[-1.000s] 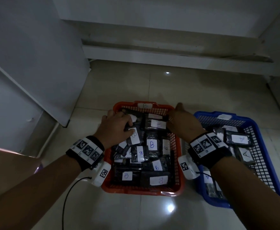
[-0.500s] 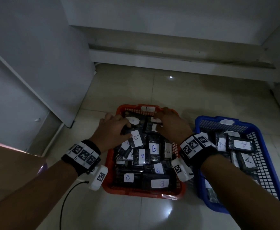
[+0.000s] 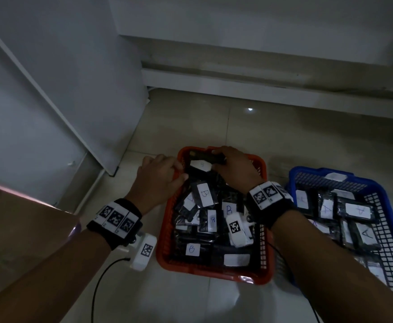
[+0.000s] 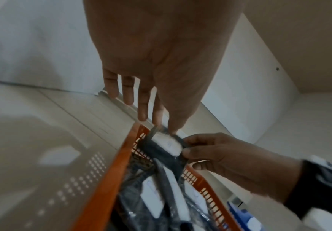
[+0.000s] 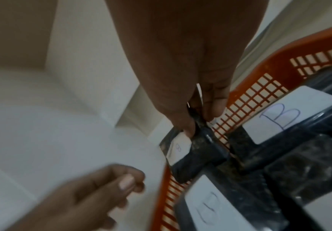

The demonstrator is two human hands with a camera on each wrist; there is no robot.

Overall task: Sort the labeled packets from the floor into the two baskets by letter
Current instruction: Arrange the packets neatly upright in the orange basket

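Observation:
An orange basket (image 3: 202,273) full of dark packets labeled B sits on the floor. Right of it stands a blue basket (image 3: 307,170) with packets labeled A. At the orange basket's far edge a dark packet (image 3: 200,165) (image 4: 167,143) (image 5: 180,150) with a white label is held up. My right hand (image 3: 223,164) (image 5: 198,123) pinches its right end between thumb and fingers. My left hand (image 3: 179,174) (image 4: 161,125) pinches its left corner with thumb and index finger, the other fingers straight. The letter on this label is too faint to read.
A white cabinet panel (image 3: 51,89) stands close on the left, and a low wall ledge (image 3: 261,80) runs behind the baskets. A black cable (image 3: 96,290) trails from my left wrist across the tiled floor (image 3: 237,127).
Both hands have moved to the far edge of the orange basket. My right hand crossed from the basket's right rim toward the left and now holds a packet raised there, with my left hand.

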